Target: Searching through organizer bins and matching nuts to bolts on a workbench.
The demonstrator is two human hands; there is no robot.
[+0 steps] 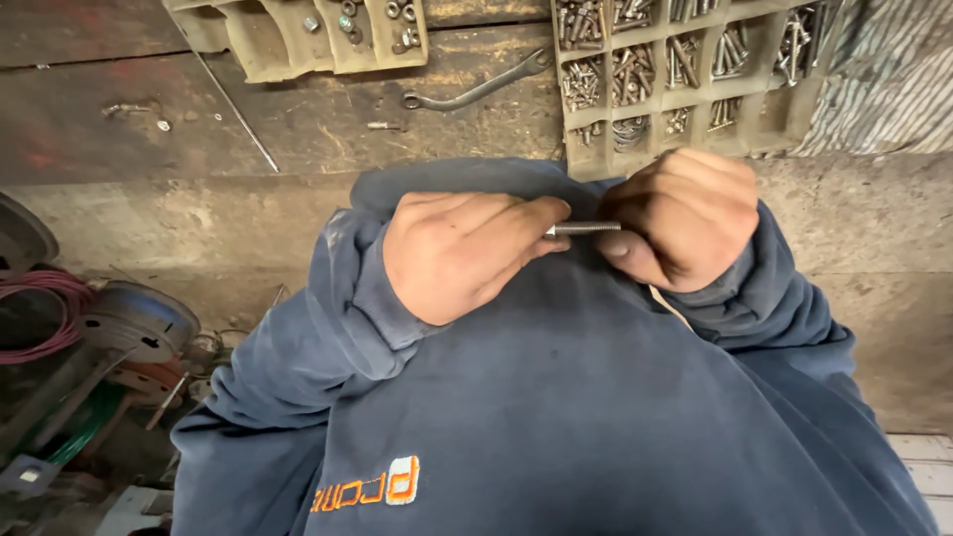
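Note:
A threaded metal bolt [586,227] lies level between both hands, held close to the chest of my dark blue sweatshirt [556,397]. My left hand [462,253] pinches one end of it with thumb and fingertips. My right hand [685,213] is curled around the other end, which the fingers hide. Whether a nut sits on the bolt cannot be told.
On the worn wooden bench [328,119] stand a compartment tray of bolts and screws [685,69] at the top right and a second tray with nuts [328,35] at the top left. A bent spanner [476,87] lies between them. Wire coils and metal parts [89,337] fill the lower left.

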